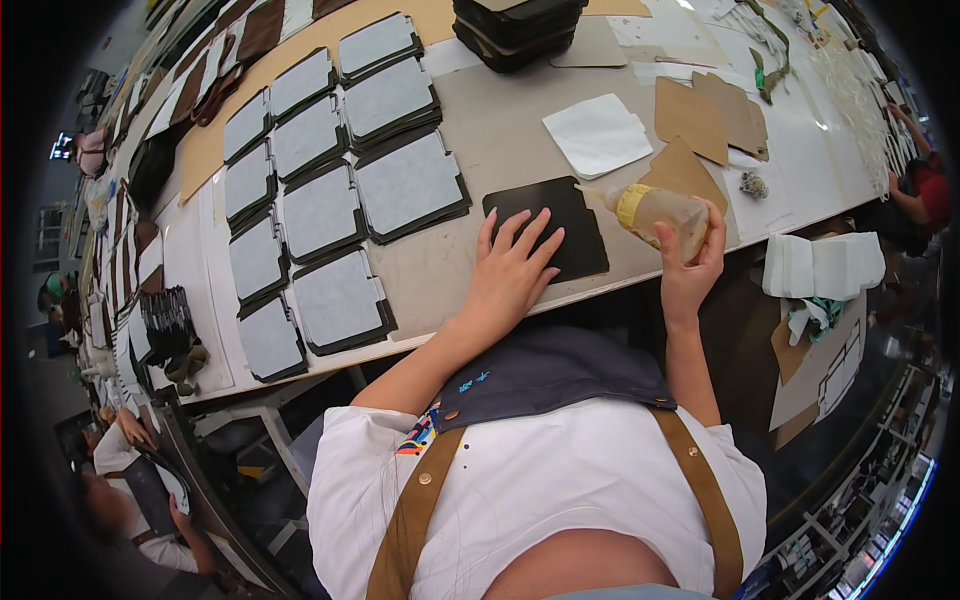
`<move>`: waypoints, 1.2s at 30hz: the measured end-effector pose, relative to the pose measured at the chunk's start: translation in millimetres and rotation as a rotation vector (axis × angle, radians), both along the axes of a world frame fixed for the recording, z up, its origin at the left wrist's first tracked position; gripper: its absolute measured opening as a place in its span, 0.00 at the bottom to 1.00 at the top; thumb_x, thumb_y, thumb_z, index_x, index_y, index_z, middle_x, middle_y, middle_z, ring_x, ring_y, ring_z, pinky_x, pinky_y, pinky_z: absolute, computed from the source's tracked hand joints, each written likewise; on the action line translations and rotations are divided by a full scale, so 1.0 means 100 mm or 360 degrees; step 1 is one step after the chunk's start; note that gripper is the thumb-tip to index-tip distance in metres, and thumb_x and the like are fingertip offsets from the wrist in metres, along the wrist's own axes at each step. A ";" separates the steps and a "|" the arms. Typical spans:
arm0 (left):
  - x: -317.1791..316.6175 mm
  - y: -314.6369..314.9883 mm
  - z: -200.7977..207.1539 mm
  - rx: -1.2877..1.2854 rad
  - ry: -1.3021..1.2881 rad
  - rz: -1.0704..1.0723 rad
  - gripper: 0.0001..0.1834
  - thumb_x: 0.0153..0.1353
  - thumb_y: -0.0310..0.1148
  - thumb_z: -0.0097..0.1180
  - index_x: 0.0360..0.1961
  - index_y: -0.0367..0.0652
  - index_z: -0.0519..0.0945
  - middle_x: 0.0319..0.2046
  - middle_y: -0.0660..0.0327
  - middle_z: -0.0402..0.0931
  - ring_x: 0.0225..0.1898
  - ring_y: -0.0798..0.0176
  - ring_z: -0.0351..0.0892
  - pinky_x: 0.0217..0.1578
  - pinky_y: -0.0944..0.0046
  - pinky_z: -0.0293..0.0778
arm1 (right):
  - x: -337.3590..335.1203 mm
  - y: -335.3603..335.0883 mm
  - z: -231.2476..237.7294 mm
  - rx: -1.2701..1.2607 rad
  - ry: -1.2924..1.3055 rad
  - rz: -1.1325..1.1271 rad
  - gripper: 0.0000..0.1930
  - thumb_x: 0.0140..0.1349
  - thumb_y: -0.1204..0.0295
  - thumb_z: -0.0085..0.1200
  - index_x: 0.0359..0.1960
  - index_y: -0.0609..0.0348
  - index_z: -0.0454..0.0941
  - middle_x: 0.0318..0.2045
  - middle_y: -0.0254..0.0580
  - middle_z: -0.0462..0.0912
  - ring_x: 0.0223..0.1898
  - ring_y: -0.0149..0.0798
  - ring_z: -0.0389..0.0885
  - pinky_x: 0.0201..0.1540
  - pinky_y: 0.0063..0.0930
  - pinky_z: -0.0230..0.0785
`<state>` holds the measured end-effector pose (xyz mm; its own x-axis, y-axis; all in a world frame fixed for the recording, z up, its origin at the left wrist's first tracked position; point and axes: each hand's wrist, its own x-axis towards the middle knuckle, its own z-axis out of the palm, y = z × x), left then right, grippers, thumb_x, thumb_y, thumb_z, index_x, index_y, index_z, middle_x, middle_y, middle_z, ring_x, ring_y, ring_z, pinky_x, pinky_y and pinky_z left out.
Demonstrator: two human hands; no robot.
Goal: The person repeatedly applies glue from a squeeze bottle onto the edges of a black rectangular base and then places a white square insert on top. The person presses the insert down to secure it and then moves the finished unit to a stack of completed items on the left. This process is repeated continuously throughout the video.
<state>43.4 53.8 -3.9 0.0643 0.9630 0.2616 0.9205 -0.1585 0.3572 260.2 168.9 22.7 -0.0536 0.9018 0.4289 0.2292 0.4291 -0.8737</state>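
A flat black panel (583,238) with a notched edge lies on the table close to its front edge. My left hand (506,272) rests on the panel's left part, palm down and fingers spread. In my right hand (696,265) is a translucent squeeze bottle (668,217) with a yellow band round its neck. The bottle is tilted, its narrow nozzle pointing left at the panel's upper right corner. I cannot tell whether the tip touches the panel. Just beyond lies a white sheet (598,135) of similar shape.
To the left stand rows of stacked black panels topped with pale grey sheets (405,187). A tall black stack (515,35) is at the back. Brown card pieces (692,120) and a small crumpled lump (754,185) lie right. Other people work at both sides.
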 end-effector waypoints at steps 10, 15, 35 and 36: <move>-0.09 -0.03 -0.04 0.0105 -0.0300 0.0046 0.20 0.62 0.36 0.65 0.56 0.51 0.82 0.65 0.59 0.72 0.67 0.52 0.66 0.72 0.40 0.47 | -0.06 -0.05 -0.01 0.0005 -0.0010 0.0042 0.31 0.58 0.67 0.74 0.59 0.62 0.72 0.48 0.40 0.80 0.48 0.33 0.80 0.54 0.27 0.73; -0.24 -0.21 0.01 0.0206 -0.0418 0.0243 0.12 0.63 0.31 0.62 0.48 0.51 0.86 0.57 0.61 0.77 0.62 0.53 0.70 0.71 0.42 0.50 | -0.15 -0.10 -0.03 0.0010 -0.0037 0.0092 0.32 0.57 0.66 0.75 0.59 0.61 0.72 0.47 0.41 0.81 0.47 0.35 0.80 0.52 0.28 0.73; -0.36 -0.59 -0.04 0.0322 -0.0487 0.0558 0.09 0.63 0.27 0.61 0.42 0.50 0.86 0.49 0.65 0.79 0.56 0.56 0.73 0.69 0.43 0.51 | -0.69 -0.22 -0.02 0.0204 -0.0182 0.0527 0.35 0.53 0.67 0.78 0.60 0.62 0.71 0.50 0.43 0.79 0.48 0.36 0.80 0.51 0.28 0.75; -0.36 -0.59 -0.04 0.0320 -0.0489 0.0558 0.09 0.63 0.27 0.61 0.42 0.50 0.86 0.49 0.65 0.79 0.56 0.56 0.73 0.69 0.42 0.51 | -0.71 -0.20 0.00 0.0188 -0.0174 0.0566 0.35 0.54 0.67 0.77 0.60 0.62 0.71 0.50 0.42 0.79 0.49 0.36 0.80 0.51 0.28 0.75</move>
